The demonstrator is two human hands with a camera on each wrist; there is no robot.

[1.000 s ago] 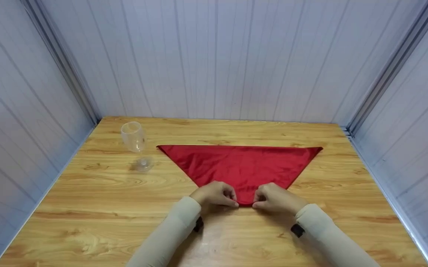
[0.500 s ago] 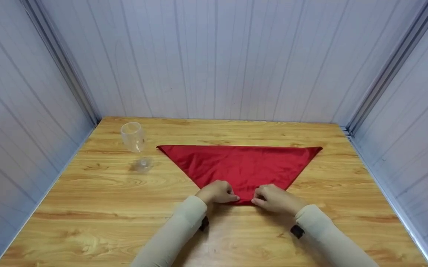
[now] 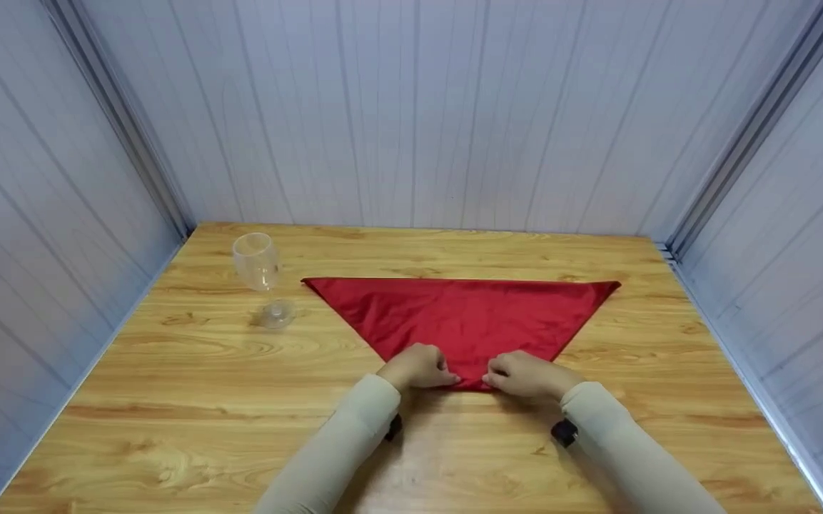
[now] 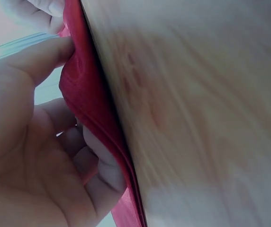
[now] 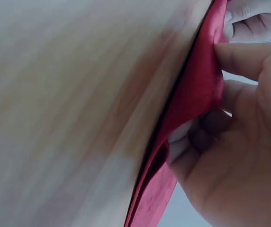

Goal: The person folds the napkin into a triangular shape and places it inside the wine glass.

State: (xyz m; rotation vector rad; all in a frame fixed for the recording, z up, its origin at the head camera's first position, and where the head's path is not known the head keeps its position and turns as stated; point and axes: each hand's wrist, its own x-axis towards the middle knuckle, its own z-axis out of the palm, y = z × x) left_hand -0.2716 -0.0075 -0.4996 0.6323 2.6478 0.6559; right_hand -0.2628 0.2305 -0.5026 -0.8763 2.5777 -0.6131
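A red satin-like cloth [image 3: 468, 314] lies on the table with its long straight edge at the back and its sides narrowing toward me. At its short near edge my left hand [image 3: 417, 366] and right hand [image 3: 525, 374] sit side by side, a small gap between them. In the left wrist view, the left thumb presses on a folded rim of the cloth [image 4: 90, 90], and curled fingers lie behind it. The right wrist view shows the right thumb and curled fingers likewise on the cloth's rolled edge [image 5: 192, 94]. Parts of the fingertips are hidden by the fabric.
A clear wine glass [image 3: 257, 264] stands upright to the left of the cloth. Pale panelled walls [image 3: 411, 114] close in the wood-grain table [image 3: 190, 400] at the back and both sides.
Both hands have shifted slightly forward, away from me, with the cloth's near edge turned up under the thumbs. The glass and the cloth's far edge stay in place.
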